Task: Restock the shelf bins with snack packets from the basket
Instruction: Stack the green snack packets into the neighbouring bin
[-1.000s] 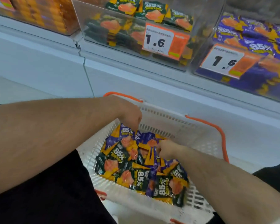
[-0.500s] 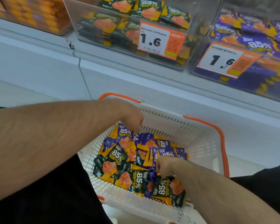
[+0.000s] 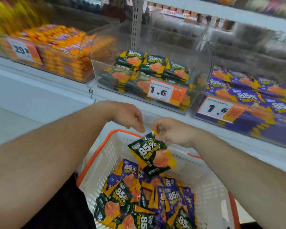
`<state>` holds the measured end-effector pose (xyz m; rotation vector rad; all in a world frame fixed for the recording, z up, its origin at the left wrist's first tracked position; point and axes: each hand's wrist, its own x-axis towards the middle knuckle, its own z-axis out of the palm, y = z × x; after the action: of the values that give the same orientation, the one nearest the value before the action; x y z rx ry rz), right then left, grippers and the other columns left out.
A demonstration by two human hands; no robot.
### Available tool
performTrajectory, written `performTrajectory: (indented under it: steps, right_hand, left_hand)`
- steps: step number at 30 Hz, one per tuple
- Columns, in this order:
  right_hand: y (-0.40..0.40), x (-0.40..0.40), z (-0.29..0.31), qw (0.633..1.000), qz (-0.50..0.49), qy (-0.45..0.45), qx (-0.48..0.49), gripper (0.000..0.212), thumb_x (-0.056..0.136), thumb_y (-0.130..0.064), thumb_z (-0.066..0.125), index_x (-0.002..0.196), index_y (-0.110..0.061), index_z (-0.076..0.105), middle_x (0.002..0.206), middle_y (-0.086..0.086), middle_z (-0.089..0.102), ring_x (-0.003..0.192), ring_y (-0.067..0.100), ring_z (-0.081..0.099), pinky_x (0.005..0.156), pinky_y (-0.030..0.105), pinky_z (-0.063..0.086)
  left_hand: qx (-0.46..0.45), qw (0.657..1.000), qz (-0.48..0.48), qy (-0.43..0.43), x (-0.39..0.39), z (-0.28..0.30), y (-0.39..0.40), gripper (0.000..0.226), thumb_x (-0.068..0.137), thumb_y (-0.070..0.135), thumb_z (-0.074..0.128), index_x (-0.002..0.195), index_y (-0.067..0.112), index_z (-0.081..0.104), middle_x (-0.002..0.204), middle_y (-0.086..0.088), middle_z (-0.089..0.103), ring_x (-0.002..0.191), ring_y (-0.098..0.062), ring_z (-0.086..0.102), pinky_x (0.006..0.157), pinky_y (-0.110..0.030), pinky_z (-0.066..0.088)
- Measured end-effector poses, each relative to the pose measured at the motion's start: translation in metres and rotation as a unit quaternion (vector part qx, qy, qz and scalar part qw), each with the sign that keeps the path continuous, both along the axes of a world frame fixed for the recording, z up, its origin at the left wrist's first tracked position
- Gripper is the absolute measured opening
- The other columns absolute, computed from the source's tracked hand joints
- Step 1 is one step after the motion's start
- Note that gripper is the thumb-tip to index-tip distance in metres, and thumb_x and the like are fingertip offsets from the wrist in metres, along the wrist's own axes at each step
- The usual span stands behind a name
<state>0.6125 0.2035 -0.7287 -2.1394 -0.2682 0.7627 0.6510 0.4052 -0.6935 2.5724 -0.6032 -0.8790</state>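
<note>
Head view, looking down over a white plastic basket with orange handles, set before a white shelf. The right hand pinches the top corner of a dark green snack packet marked "85%", which hangs tilted above the basket, clear of the pile below. The left hand hovers just beside that corner with its fingers loosely extended downward; its fingertips are close to the packet's top edge, but whether they touch it cannot be told. Its grip holds nothing visible. Inside the basket lies a loose heap of green and purple packets, overlapping at varied angles. On the shelf, the clear middle bin holds stacked green packets behind a "1.6" price tag. The bin to the right holds purple packets, with its own price tag. The bin to the left holds orange packs and is blurred.
</note>
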Motion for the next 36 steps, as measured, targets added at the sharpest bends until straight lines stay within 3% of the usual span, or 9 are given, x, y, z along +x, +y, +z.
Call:
performTrajectory:
  steps: [4, 12, 16, 21, 25, 28, 31, 33, 36]
  right_hand:
    - [0.01, -0.002, 0.043, 0.982, -0.08, -0.007, 0.17, 0.028, 0.095, 0.013, 0.045, 0.084, -0.012, 0.049, 0.074, 0.003, 0.047, 0.054, 0.005, 0.051, 0.046, 0.018, 0.045]
    - [0.038, 0.005, 0.079, 0.856, -0.261, -0.035, 0.446, 0.023, 0.094, 0.01, 0.047, 0.086, -0.012, 0.049, 0.084, 0.008, 0.065, 0.07, 0.023, 0.064, 0.056, 0.035, 0.059]
    - [0.048, 0.01, 0.081, 0.868, -0.313, -0.163, 0.349, 0.029, 0.089, 0.005, 0.062, 0.092, -0.019, 0.045, 0.087, 0.007, 0.06, 0.07, 0.022, 0.062, 0.067, 0.045, 0.06]
    - [0.068, 0.021, 0.082, 0.908, -0.265, -0.224, 0.236, 0.033, 0.077, 0.009, 0.07, 0.081, -0.023, 0.068, 0.101, 0.018, 0.07, 0.089, 0.037, 0.066, 0.082, 0.048, 0.054]
    - [0.075, 0.061, 0.106, 0.867, -0.357, -0.238, 0.256, 0.036, 0.081, 0.012, 0.06, 0.084, -0.023, 0.067, 0.097, 0.007, 0.068, 0.088, 0.023, 0.063, 0.07, 0.031, 0.053]
    - [0.076, 0.1, 0.125, 0.826, -0.429, -0.222, 0.292, 0.028, 0.086, 0.008, 0.056, 0.091, -0.016, 0.068, 0.087, 0.003, 0.063, 0.084, 0.026, 0.063, 0.075, 0.041, 0.057]
    - [0.091, 0.122, 0.128, 0.862, -0.408, -0.198, 0.227, 0.02, 0.093, -0.004, 0.053, 0.104, -0.014, 0.066, 0.082, -0.005, 0.055, 0.085, 0.018, 0.062, 0.072, 0.031, 0.053]
    - [0.107, 0.127, 0.124, 0.89, -0.403, -0.185, 0.105, 0.015, 0.098, -0.008, 0.049, 0.096, -0.019, 0.059, 0.082, -0.004, 0.049, 0.082, 0.012, 0.059, 0.061, 0.021, 0.044]
    - [0.126, 0.144, 0.114, 0.875, -0.416, -0.103, 0.227, 0.015, 0.094, 0.0, 0.052, 0.084, -0.011, 0.049, 0.089, 0.009, 0.06, 0.07, 0.018, 0.06, 0.062, 0.025, 0.056]
  left_hand:
    - [-0.098, 0.991, 0.062, 0.066, 0.002, 0.021, 0.022, 0.03, 0.085, 0.036, 0.072, 0.111, 0.024, 0.065, 0.112, 0.006, 0.068, 0.105, -0.013, 0.063, 0.084, -0.03, 0.052]
    - [-0.407, 0.903, 0.131, 0.039, 0.001, 0.047, 0.049, 0.012, 0.084, 0.002, 0.07, 0.087, 0.011, 0.064, 0.072, 0.003, 0.069, 0.062, -0.007, 0.061, 0.057, -0.017, 0.046]
    - [-0.515, 0.825, 0.23, 0.02, 0.006, 0.048, 0.046, 0.017, 0.084, -0.007, 0.062, 0.093, 0.006, 0.068, 0.081, -0.006, 0.074, 0.068, -0.014, 0.069, 0.062, -0.026, 0.058]
    - [-0.562, 0.766, 0.313, -0.004, 0.014, 0.049, 0.039, 0.011, 0.09, 0.004, 0.063, 0.096, 0.009, 0.071, 0.088, -0.009, 0.075, 0.073, -0.019, 0.07, 0.072, -0.034, 0.059]
    - [-0.538, 0.701, 0.459, -0.091, 0.029, 0.053, 0.046, 0.018, 0.097, 0.029, 0.057, 0.095, 0.015, 0.068, 0.088, 0.0, 0.072, 0.069, -0.013, 0.064, 0.067, -0.029, 0.05]
    - [-0.523, 0.658, 0.529, -0.113, 0.037, 0.053, 0.06, 0.018, 0.097, 0.025, 0.051, 0.101, 0.011, 0.063, 0.09, 0.0, 0.068, 0.067, -0.012, 0.053, 0.06, -0.026, 0.038]
    - [-0.493, 0.676, 0.537, -0.109, 0.041, 0.05, 0.063, 0.018, 0.095, 0.019, 0.047, 0.087, 0.013, 0.061, 0.091, -0.001, 0.067, 0.072, -0.015, 0.05, 0.064, -0.03, 0.036]
    - [-0.481, 0.683, 0.541, -0.096, 0.042, 0.047, 0.062, 0.018, 0.094, 0.023, 0.047, 0.086, 0.014, 0.061, 0.089, 0.002, 0.067, 0.079, -0.019, 0.05, 0.07, -0.033, 0.036]
    - [-0.472, 0.694, 0.538, -0.077, 0.042, 0.044, 0.061, 0.018, 0.094, 0.025, 0.047, 0.086, 0.014, 0.06, 0.092, -0.003, 0.064, 0.083, -0.023, 0.048, 0.066, -0.032, 0.033]
